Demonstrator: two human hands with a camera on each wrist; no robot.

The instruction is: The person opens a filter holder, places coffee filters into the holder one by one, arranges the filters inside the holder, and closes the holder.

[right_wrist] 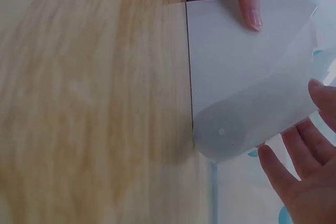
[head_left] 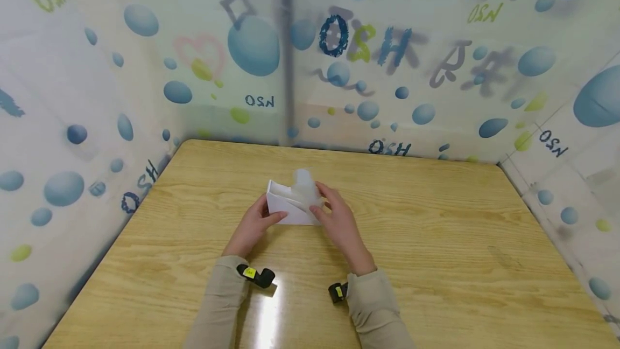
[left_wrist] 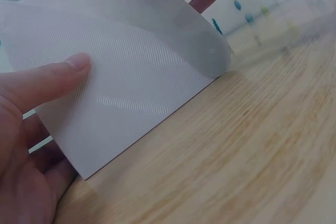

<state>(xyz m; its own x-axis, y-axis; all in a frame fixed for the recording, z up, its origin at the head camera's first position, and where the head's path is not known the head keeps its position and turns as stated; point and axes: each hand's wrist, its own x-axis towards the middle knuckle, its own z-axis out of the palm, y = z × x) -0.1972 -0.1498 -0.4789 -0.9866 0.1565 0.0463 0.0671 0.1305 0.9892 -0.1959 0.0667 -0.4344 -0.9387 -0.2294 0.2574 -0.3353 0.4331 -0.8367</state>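
A small white box-like holder [head_left: 297, 217] with a slanted side stands on the wooden table in the head view. Its front face [left_wrist: 126, 87] shows fine ribs in the left wrist view. At one lower corner lies the rounded end of a translucent flap [right_wrist: 236, 114], with a small round dot on it; the flap rises above the holder. My left hand [head_left: 253, 226] grips the holder's left end, thumb on the front face, fingers behind. On the other side, my right hand [head_left: 340, 221] pinches the flap's edge between thumb and fingers. The holder's inside is mostly hidden.
The wooden table [head_left: 455, 241] extends around both hands, its far edge close to a patterned curtain [head_left: 218, 123]. Side curtains hang at left and right. A black wrist camera [head_left: 256, 275] sits at the left cuff, another camera [head_left: 337, 292] at the right cuff.
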